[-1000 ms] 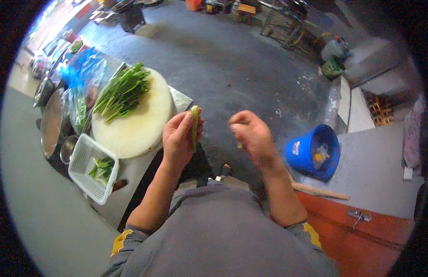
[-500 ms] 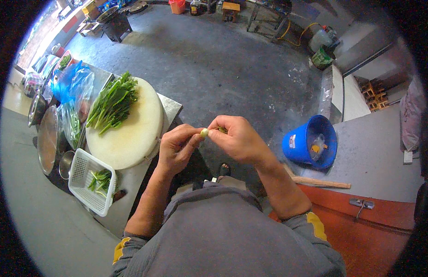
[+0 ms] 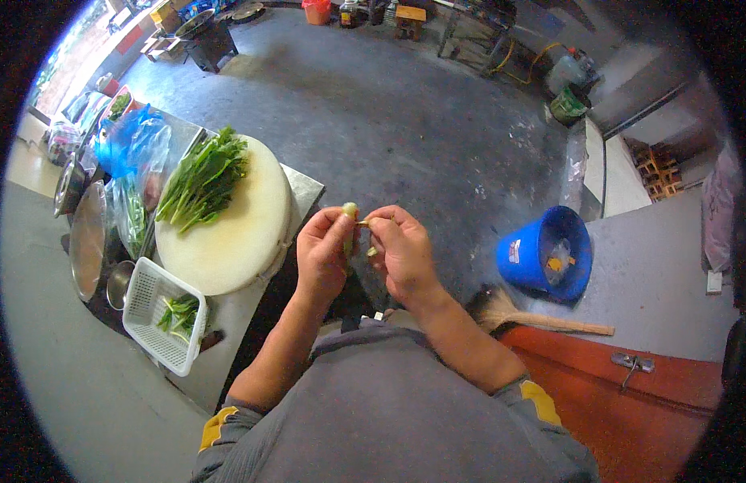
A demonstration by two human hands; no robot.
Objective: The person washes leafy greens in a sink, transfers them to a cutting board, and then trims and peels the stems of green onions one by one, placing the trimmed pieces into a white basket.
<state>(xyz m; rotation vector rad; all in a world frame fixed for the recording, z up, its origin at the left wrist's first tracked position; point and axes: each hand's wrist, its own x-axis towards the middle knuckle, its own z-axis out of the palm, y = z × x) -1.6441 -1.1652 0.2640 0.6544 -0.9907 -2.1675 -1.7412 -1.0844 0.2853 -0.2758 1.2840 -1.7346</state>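
Note:
My left hand (image 3: 321, 251) is closed on a pale green vegetable stem (image 3: 350, 209), its rounded pale end poking up above the thumb. Close beside it, my right hand (image 3: 407, 253) pinches a thin brownish-green strip (image 3: 362, 223) at that stem. A small pale cut piece (image 3: 372, 252) shows under the right fingers; whether it is part of the same vegetable I cannot tell. To the left, a bunch of leafy greens (image 3: 206, 179) lies on a thick round white chopping board (image 3: 252, 249). In front of the board, a white plastic basket (image 3: 154, 347) contains several cut green pieces (image 3: 180, 312).
Left of the board are a blue plastic bag (image 3: 133, 141), a metal bowl (image 3: 118, 286) and a large round lid or pan (image 3: 88, 241). On the right stand a blue bucket (image 3: 522, 262) with rubbish inside and a broom (image 3: 550, 320) by a red door (image 3: 582, 386).
Both hands have turned upward, and the right has come lower and nearer my body. The stem now stands upright in my left fingers. More of the broom shows.

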